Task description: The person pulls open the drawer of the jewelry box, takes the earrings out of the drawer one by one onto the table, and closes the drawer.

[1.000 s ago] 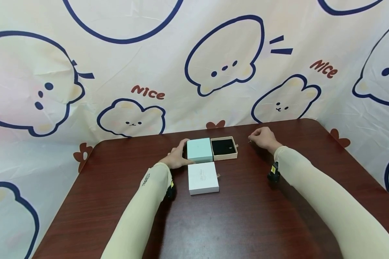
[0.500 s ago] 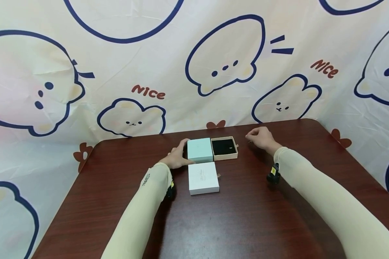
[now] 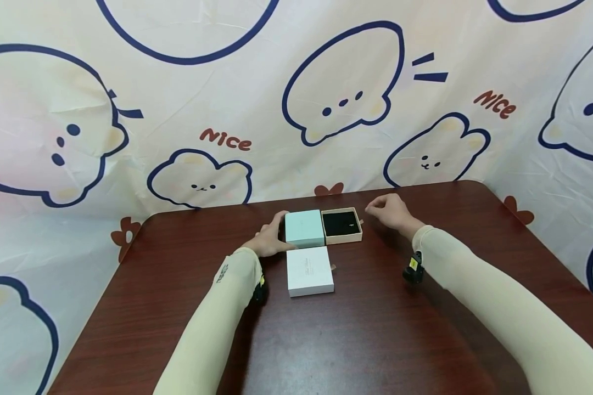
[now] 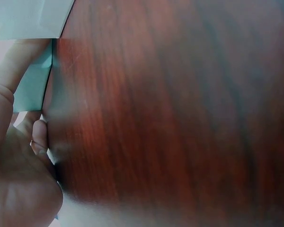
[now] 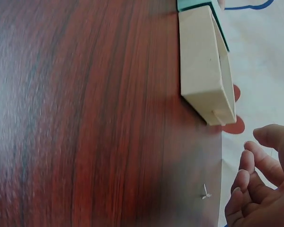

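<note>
My left hand [image 3: 268, 240] grips the mint-green box sleeve [image 3: 303, 227], its thumb at the near edge and fingers at the far-left side. Right of the sleeve stands a cream box drawer [image 3: 343, 240] with a ribbon tab and a black pad [image 3: 339, 224] inside. A tiny shiny item sits on the pad. My right hand [image 3: 391, 212] hovers just right of the drawer, fingers loosely bent. In the right wrist view, thumb and index finger stand slightly apart with nothing visible between them. A tiny silvery piece [image 5: 206, 193], maybe jewellery, lies on the table beyond the fingers.
A closed white box [image 3: 309, 270] with a ribbon tab lies directly in front of the mint sleeve. The dark wooden table [image 3: 365, 340] ends at a cartoon-printed cloth [image 3: 296, 159] behind and to the sides.
My right hand has moved left toward the drawer. The tiny silvery piece seen below its fingers earlier is now hidden in the head view. My left hand and the boxes have stayed put.
</note>
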{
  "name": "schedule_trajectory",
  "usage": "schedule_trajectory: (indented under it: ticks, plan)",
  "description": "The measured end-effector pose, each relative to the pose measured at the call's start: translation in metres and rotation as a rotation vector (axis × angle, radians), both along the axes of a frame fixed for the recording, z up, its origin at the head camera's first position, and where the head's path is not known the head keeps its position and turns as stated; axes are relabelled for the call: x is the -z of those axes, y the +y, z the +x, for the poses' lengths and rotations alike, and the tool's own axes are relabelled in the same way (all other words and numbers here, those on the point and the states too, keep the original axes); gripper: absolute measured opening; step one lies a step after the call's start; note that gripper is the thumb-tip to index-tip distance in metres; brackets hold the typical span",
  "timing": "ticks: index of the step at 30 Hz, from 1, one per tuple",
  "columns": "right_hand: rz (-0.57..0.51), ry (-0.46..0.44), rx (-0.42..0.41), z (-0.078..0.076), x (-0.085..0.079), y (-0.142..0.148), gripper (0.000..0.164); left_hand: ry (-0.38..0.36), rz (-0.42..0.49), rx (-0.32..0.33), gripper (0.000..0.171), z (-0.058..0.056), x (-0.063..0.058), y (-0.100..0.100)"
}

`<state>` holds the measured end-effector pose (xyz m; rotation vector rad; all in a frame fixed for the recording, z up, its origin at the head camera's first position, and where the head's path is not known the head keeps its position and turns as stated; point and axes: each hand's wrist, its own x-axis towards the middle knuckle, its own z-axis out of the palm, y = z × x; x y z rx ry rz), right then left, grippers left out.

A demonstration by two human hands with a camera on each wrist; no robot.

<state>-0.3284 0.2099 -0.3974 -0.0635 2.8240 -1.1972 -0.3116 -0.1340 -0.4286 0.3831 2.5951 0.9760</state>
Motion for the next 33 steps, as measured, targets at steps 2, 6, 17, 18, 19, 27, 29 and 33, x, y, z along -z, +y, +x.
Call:
schedule_trajectory:
  ticks: [2, 6, 17, 18, 19, 27, 29, 33]
  plan:
    - [-0.004, 0.005, -0.013, 0.000, 0.000, -0.002, 0.028, 0.000, 0.003, -0.001, 0.100, 0.000, -0.001, 0.000]
    - [-0.004, -0.003, -0.019, 0.001, -0.001, -0.006, 0.028, 0.003, 0.000, -0.002, 0.100, 0.001, -0.001, 0.000]
    - [0.000, 0.002, -0.048, 0.005, -0.005, -0.016, 0.025, 0.005, -0.005, 0.002, 0.100, -0.001, -0.001, 0.001]
    - [0.001, -0.003, -0.052, 0.005, -0.005, -0.016, 0.025, 0.005, -0.005, 0.003, 0.100, -0.001, -0.001, 0.001]
    - [0.001, -0.011, -0.056, 0.005, -0.005, -0.017, 0.026, 0.005, -0.005, 0.004, 0.100, -0.001, -0.001, 0.001]
    - [0.008, -0.033, -0.100, 0.007, -0.003, -0.022, 0.026, -0.001, -0.006, 0.002, 0.101, 0.001, -0.002, 0.000]
    - [0.013, -0.030, -0.108, 0.007, -0.002, -0.023, 0.026, -0.001, -0.007, -0.001, 0.101, 0.001, -0.003, 0.000]
    - [0.020, -0.024, -0.119, 0.009, -0.001, -0.026, 0.026, 0.001, -0.015, -0.002, 0.101, 0.001, -0.002, 0.001]
